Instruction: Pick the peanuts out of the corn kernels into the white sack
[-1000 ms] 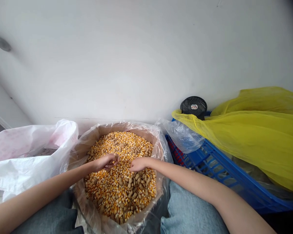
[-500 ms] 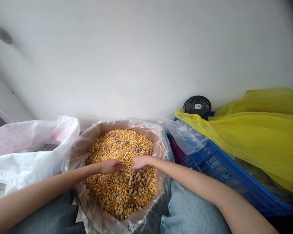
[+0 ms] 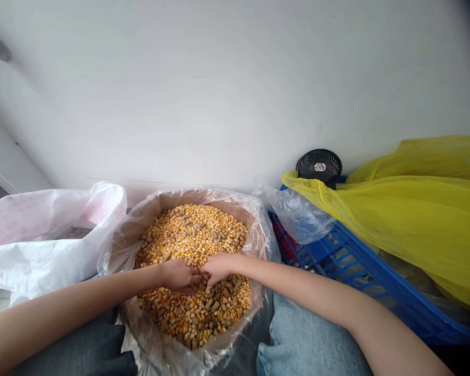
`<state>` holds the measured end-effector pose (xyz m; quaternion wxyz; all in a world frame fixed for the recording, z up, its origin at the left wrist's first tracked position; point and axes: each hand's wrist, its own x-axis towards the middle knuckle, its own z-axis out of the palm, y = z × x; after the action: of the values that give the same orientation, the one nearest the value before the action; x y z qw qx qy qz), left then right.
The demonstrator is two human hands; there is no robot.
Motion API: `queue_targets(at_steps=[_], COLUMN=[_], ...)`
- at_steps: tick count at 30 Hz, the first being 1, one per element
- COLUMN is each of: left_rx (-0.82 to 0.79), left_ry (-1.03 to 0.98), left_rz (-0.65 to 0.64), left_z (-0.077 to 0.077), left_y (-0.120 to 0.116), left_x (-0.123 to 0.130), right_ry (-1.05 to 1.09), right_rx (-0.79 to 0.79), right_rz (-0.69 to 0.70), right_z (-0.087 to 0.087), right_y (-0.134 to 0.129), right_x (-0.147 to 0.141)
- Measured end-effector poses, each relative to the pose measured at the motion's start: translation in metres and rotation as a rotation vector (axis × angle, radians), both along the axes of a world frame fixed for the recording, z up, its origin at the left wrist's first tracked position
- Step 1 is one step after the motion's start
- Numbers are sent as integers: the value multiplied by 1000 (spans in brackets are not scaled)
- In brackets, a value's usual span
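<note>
Mix of dried corn kernels (image 3: 191, 232) and in-shell peanuts (image 3: 209, 303) fills a cardboard box (image 3: 245, 210) lined with a clear plastic bag (image 3: 115, 256), sitting between the knees. Both hands are together low over the pile's middle, touching at the fingers. Left hand (image 3: 180, 277) is palm down and curled; right hand (image 3: 218, 270) has its fingertips (image 3: 208, 284) down at the kernels. Can't tell if either is holding anything.

Left of the box, touching it: white woven sack (image 3: 35, 261). Right: loose clear plastic bag (image 3: 297, 219) by a blue plastic crate (image 3: 360, 277), with a yellow plastic sheet (image 3: 407, 219) draped over it. Small black fan (image 3: 319, 167) behind, against the white wall (image 3: 219, 89). Light jeans (image 3: 309, 339) on the right leg, dark grey fabric (image 3: 74, 352) on the left.
</note>
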<state>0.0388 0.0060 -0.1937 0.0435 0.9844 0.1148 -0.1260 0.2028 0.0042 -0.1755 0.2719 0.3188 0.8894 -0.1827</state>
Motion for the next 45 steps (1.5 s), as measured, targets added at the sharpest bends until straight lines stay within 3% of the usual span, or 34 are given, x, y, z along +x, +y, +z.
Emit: queue_targets(at_steps=[4, 8, 13, 16, 22, 31, 35, 45], left_rx=[-117, -414, -996, -1237, -1535, -1771, -1762, -1601], left_ry=[-17, -103, -303, -404, -498, -487, -505, -428], left_rz=[165, 374, 684, 841, 929, 984, 1013, 971], left_z=[0, 3, 13, 16, 19, 22, 20, 10], left_y=[2, 11, 20, 22, 20, 24, 27, 27], left_x=[0, -1, -3, -4, -4, -5, -7, -8], right_ry=[-4, 133, 462, 698, 920, 1078, 1120, 1079], right_rx=[4, -144, -675, -995, -1324, -1463, -1471, -1124], right_rz=[9, -170, -594, -811, -970, -968, -1002, -1026], right_z=[-1, -9, -12, -7, 0, 5, 4, -1], right_y=[1, 8, 15, 17, 25, 23, 24, 23], right_x=[-2, 5, 20, 25, 29, 23, 20, 18])
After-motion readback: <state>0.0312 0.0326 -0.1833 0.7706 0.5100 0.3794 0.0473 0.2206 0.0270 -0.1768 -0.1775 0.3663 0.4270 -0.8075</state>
